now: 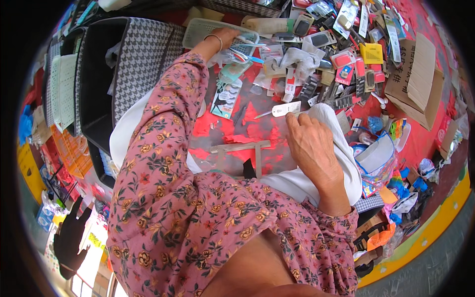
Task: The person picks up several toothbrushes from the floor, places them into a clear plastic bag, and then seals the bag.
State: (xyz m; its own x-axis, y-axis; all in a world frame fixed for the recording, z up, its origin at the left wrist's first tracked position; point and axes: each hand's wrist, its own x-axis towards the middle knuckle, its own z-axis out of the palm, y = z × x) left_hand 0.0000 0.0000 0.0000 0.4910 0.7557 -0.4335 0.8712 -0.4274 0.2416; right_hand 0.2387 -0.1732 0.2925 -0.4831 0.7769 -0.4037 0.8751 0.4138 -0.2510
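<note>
My left hand [226,37] reaches into a pale green plastic basket [194,35] at the far side. Its fingertips are hidden there, so its grip does not show. Blue and orange slim-handled items [244,53] lie beside it at the basket's near edge. My right hand [311,143] rests by my right knee with curled fingers. At its fingertips is a white hang card [286,109] with a thin pointed piece sticking out to the left. A card of false eyelashes [226,98] lies on the red surface between my arms.
Several packaged small goods [341,59] are heaped at the far right, with a yellow box [371,53] among them. An opened cardboard box [415,81] stands at the right. Black bins with a houndstooth pattern [146,49] stand at the left. A clear zip bag [378,158] lies right of my knee.
</note>
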